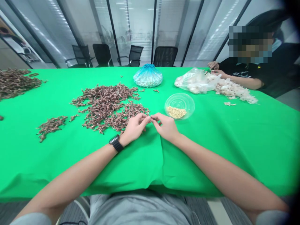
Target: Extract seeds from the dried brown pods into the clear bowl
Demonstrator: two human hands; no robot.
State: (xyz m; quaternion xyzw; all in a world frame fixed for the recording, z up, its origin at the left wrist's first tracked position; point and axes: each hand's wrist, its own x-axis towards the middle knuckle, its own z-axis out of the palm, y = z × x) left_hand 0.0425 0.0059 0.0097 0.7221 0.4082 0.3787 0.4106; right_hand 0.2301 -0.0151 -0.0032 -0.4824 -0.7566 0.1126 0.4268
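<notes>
My left hand (pixel 134 127) and my right hand (pixel 165 125) meet over the green tablecloth (pixel 70 156), fingertips pinched together on a small piece I cannot make out. A black watch sits on my left wrist. Just beyond my left hand lies a big heap of small brown pods (pixel 107 106). A clear plastic bowl (pixel 180 105) with pale yellow seeds in it stands just behind my right hand.
A smaller brown pile (pixel 50 125) lies to the left, another heap (pixel 16 82) at the far left. A blue bag (pixel 148 76) sits at mid-back. At the right, another person's hands (pixel 217 69) work at a clear bag (pixel 195 82) and white husks (pixel 234 91). Black chairs stand behind.
</notes>
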